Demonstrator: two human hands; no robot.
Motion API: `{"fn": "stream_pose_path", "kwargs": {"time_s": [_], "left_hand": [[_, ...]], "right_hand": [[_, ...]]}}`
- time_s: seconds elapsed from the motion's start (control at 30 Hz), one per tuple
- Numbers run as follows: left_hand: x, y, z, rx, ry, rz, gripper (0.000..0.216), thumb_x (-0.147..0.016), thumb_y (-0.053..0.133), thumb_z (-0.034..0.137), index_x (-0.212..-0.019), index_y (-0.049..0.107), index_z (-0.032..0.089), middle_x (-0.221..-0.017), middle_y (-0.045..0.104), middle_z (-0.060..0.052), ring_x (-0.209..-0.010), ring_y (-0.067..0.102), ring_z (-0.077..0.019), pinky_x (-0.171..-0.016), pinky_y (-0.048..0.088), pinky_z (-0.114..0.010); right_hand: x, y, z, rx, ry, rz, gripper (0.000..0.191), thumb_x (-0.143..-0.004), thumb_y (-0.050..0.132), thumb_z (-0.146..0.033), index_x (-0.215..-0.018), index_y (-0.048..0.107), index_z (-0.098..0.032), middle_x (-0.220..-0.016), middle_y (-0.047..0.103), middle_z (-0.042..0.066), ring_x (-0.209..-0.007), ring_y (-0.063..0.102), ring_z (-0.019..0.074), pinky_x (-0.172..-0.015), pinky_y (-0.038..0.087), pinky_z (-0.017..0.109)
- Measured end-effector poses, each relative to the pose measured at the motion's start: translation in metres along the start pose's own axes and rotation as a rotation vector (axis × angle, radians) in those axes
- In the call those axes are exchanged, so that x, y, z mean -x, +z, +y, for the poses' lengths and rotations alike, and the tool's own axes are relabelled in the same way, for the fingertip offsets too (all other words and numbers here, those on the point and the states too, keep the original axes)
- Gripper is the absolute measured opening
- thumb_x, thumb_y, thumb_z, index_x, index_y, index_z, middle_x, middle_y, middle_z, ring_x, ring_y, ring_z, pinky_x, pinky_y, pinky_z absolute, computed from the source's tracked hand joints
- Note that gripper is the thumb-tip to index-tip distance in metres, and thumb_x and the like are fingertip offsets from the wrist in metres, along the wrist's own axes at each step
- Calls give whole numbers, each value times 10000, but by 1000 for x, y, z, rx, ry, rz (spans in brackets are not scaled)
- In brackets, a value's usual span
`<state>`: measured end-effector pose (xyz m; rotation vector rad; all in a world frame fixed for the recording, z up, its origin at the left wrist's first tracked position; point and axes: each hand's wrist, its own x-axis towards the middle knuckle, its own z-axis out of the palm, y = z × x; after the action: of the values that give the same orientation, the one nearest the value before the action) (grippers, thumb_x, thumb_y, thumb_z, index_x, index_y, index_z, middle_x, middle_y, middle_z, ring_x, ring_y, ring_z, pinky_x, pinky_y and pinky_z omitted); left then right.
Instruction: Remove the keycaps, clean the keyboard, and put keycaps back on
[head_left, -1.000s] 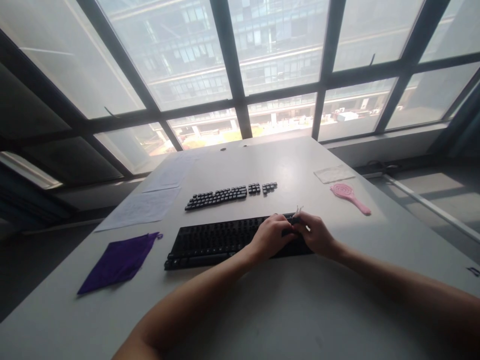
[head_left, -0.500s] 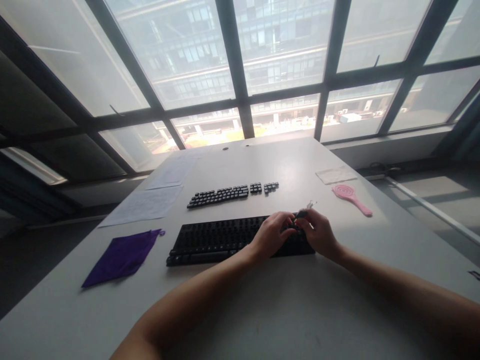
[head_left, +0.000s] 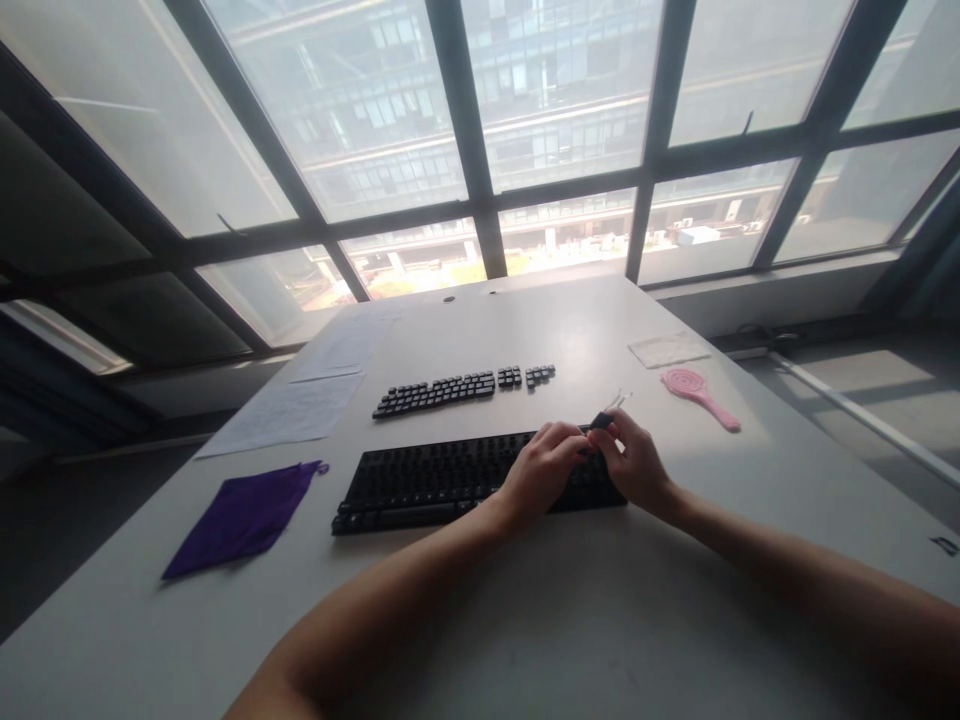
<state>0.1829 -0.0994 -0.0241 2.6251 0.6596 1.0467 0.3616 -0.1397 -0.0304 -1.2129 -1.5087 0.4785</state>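
Right grip closed on tool | dark body | pale prongs

a purple pouch lies flat on the left of the white table, pale paper sheets beyond it; on the right, a pink hairbrush rests just beside a thin whitish sheet or cloth. dark window frames span the far side; a building shows outside; a bluish curtain hangs at far right.
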Motion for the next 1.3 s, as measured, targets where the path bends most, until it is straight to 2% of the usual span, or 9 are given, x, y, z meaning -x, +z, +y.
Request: {"fn": "stream_pose_path", "kwargs": {"time_s": [0.13,0.27,0.37,0.43,0.57,0.7,0.87,1.03,1.3], "left_hand": [[-5,-7,6,113,-129,13,90,-936,608,228,-988,679,208,-1076,616,-75,-1022,591,-212,-912,517,-348],[-17,-17,2,232,-234,-2,75,-896,662,244,-944,696,196,-991,643,-60,-907,618,-182,-821,528,-306],[-35,-24,-21,227,-284,25,66,-874,670,209,-926,696,177,-929,668,-41,-784,623,-142,-732,521,-266],[-49,-26,-44,129,-337,38,73,-863,680,199,-925,702,166,-891,691,-34,-751,630,-135,-729,518,-261],[-72,-22,-87,-104,-376,-54,40,-808,740,179,-834,730,150,-793,719,-32,-726,640,-151,-742,513,-276],[-76,-11,-107,-163,-359,-132,50,-789,726,139,-746,748,148,-734,715,-34,-695,635,-156,-740,511,-280],[-70,-6,-116,-221,-330,-178,111,-838,666,136,-816,773,155,-837,727,-52,-774,640,-169,-806,516,-294],[-73,-8,-118,-323,-326,-139,109,-852,676,195,-813,778,202,-1017,681,-73,-1004,565,-238,-934,484,-370],[-80,-5,-123,-401,-358,-92,74,-835,706,224,-791,765,215,-1029,642,-74,-1023,508,-264,-884,495,-378]], "right_hand": [[0,1,-6,-8,20,19,94,-931,533,-272,-849,513,-233,-693,653,-3,-637,620,180,-619,451,288],[-3,2,-4,-93,102,51,145,-947,516,-309,-825,503,-232,-682,651,8,-625,621,187,-609,466,302],[-5,2,0,-160,137,76,178,-956,515,-329,-811,490,-228,-681,644,10,-621,617,181,-615,470,303],[-5,2,2,-172,128,82,180,-956,519,-329,-812,493,-226,-690,644,12,-640,620,183,-636,472,307],[-4,2,1,-165,106,60,175,-953,530,-324,-811,505,-224,-692,642,12,-657,618,188,-666,470,317],[-5,1,0,-182,106,56,172,-953,533,-317,-812,510,-222,-695,639,11,-667,619,188,-672,469,314],[-5,0,2,-189,112,45,175,-956,537,-325,-817,508,-223,-695,641,7,-664,621,185,-679,471,311],[-6,-1,1,-187,115,34,182,-953,547,-334,-814,512,-223,-697,640,9,-671,627,189,-678,471,313],[-6,-2,-1,-193,107,25,196,-956,541,-348,-810,514,-221,-694,638,11,-675,627,192,-684,476,322]]}}
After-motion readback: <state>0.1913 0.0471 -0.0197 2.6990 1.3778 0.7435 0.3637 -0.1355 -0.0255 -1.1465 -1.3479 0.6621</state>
